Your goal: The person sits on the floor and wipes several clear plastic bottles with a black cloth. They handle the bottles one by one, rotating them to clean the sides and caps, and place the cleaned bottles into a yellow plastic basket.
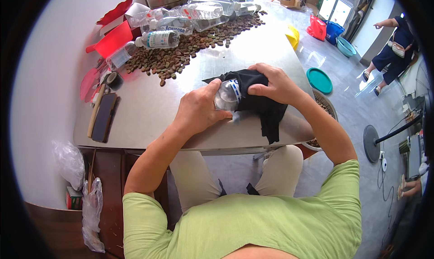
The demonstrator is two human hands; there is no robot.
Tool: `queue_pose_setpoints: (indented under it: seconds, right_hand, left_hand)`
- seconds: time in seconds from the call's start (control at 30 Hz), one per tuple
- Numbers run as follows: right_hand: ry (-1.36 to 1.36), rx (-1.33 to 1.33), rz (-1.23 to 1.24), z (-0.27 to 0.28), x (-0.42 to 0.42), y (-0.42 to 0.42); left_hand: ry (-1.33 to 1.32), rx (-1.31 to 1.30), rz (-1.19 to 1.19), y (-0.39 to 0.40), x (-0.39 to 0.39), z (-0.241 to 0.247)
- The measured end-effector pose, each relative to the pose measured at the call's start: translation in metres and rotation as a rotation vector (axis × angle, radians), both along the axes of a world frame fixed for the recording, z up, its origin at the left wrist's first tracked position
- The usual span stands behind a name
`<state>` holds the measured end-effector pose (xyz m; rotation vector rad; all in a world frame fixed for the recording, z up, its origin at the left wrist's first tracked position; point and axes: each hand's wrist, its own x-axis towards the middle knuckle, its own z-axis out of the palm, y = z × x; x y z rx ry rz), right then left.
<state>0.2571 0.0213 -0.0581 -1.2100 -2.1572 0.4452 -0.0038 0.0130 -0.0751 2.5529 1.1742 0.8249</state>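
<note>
A clear plastic bottle with a blue and white label lies on its side over the metal tabletop. My left hand grips its exposed end, thumb and fingers on opposite sides. Black cloth wraps the rest of the bottle, and one strip of it trails toward the table's front edge. Over the cloth, my right hand holds the covered part of the bottle. The bottle's other end is hidden under the fabric and my right hand.
Many brown flat pieces lie heaped behind my hands, with several clear bottles on top. At the left are a red plastic scoop, a dark brush-like block and a roll of black tape. Another person stands at the right.
</note>
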Motion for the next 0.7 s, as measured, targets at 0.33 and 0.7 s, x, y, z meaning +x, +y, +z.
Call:
queue_pose_setpoints:
  seconds: [0.33,0.7]
  right_hand:
    - [-0.262,0.399,-0.043,-0.007,-0.006,-0.033]
    - [-0.547,0.285,0.181,0.024,-0.050,-0.003]
  left_hand:
    - [-0.036,-0.087,-0.026,0.000,0.000,0.004]
    - [0.019,-0.209,-0.008,0.003,-0.001,0.010]
